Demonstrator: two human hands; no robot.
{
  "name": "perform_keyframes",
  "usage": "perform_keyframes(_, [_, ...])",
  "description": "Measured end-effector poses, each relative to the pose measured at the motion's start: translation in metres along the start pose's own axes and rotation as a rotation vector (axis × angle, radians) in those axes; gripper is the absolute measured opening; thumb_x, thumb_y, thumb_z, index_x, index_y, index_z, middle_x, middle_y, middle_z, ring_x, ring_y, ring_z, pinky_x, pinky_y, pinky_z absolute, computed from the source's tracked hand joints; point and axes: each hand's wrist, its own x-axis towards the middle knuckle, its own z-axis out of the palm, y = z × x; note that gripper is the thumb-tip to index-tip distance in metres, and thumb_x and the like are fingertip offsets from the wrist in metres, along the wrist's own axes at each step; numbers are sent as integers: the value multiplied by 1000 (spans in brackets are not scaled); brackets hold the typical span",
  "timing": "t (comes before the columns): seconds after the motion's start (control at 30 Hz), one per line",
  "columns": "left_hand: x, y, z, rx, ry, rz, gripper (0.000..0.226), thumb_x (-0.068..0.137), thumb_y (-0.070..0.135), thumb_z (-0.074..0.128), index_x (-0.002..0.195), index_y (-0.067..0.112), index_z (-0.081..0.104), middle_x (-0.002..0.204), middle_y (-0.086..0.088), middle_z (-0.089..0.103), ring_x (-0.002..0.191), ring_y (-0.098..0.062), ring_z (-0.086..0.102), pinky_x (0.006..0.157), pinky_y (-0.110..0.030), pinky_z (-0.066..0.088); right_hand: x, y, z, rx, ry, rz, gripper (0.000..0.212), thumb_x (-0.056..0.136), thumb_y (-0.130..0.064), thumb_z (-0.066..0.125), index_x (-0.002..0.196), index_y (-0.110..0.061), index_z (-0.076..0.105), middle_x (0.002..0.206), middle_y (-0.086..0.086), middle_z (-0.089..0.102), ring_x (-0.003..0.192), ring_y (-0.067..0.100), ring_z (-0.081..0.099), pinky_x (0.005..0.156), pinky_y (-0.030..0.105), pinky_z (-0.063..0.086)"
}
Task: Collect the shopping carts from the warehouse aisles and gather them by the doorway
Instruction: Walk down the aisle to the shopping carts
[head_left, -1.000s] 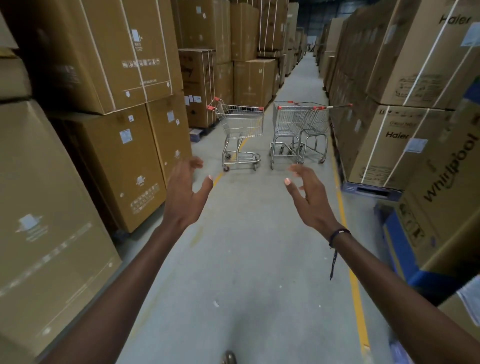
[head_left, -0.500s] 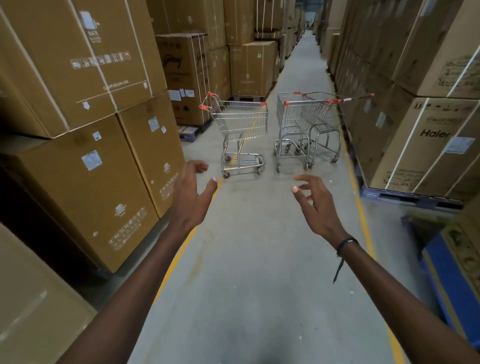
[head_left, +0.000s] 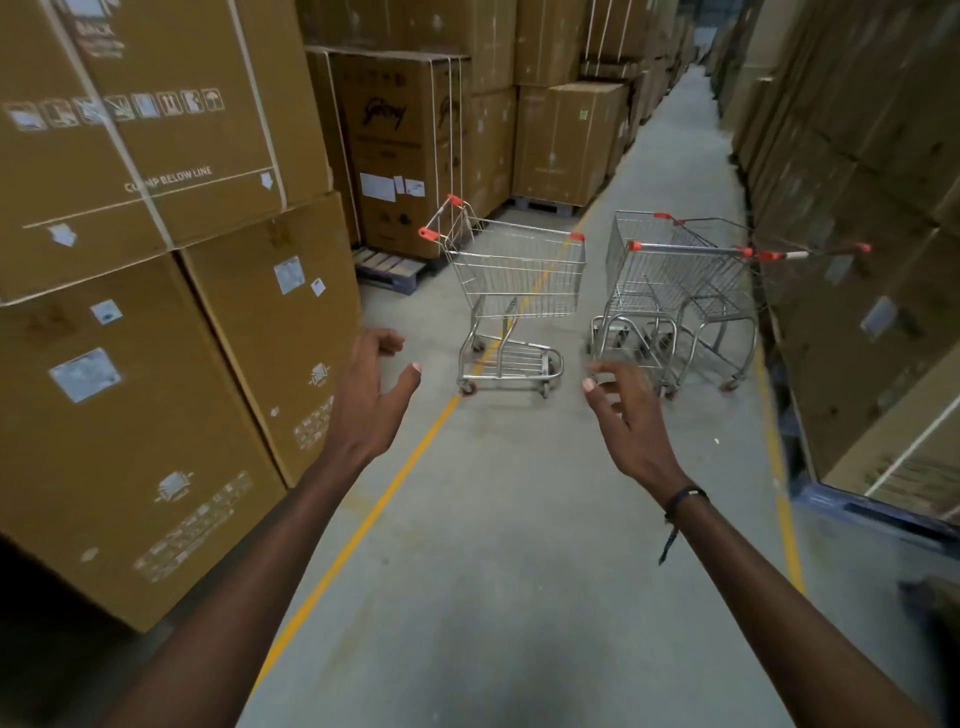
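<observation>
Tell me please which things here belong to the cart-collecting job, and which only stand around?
Belong to the job:
- single cart, left, standing on the yellow floor line
- nested carts, right, seemingly two pushed together
- left hand and right hand, both empty, reaching forward

Only standing around:
- cardboard boxes stacked on both sides
- wooden pallet

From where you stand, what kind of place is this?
Most likely a warehouse aisle: tall stacks of strapped cardboard boxes on both sides, a concrete floor with a yellow line, and shopping carts ahead.

Open floor (head_left: 498, 519) ahead, carts (head_left: 519, 291) beyond, stacked boxes (head_left: 156, 312) flanking.
</observation>
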Motion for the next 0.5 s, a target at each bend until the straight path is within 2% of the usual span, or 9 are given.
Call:
perform_keyframes(0.07, [39, -15, 16, 4, 19, -27, 32, 94, 34, 62, 122, 18, 59, 121, 3, 59, 111, -9, 55, 88, -3, 34, 48, 20, 12, 2, -15, -9, 27, 108, -45, 55, 127, -26, 64, 126, -3, 61, 102, 0, 67, 72, 17, 53])
perform_keyframes(0.2, [121, -62, 48, 18, 34, -64, 32, 95, 38, 61, 123, 22, 58, 122, 7, 58, 113, -7, 54, 90, -8, 37, 142, 69, 48, 20, -58, 6, 27, 111, -39, 59, 129, -20, 65, 126, 0, 61, 100, 5, 68, 77, 13, 52])
perform_keyframes(0.4, [247, -156, 91, 30, 39, -78, 34, 95, 38, 61, 125, 22, 59, 123, 5, 59, 115, -10, 55, 93, -28, 44, 268, 144, 115, 20, -90, 15, 33, 110, -45, 57, 133, -23, 64, 128, -5, 60, 104, 0, 66, 78, 10, 50])
perform_keyframes(0.5, [320, -199, 109, 27, 36, -83, 34, 95, 37, 61, 124, 20, 59, 122, 3, 59, 114, -11, 56, 92, -27, 43, 339, 173, 150, 32, -83, 15, 32, 108, -48, 55, 130, -28, 63, 128, -9, 60, 106, -1, 66, 79, 20, 56])
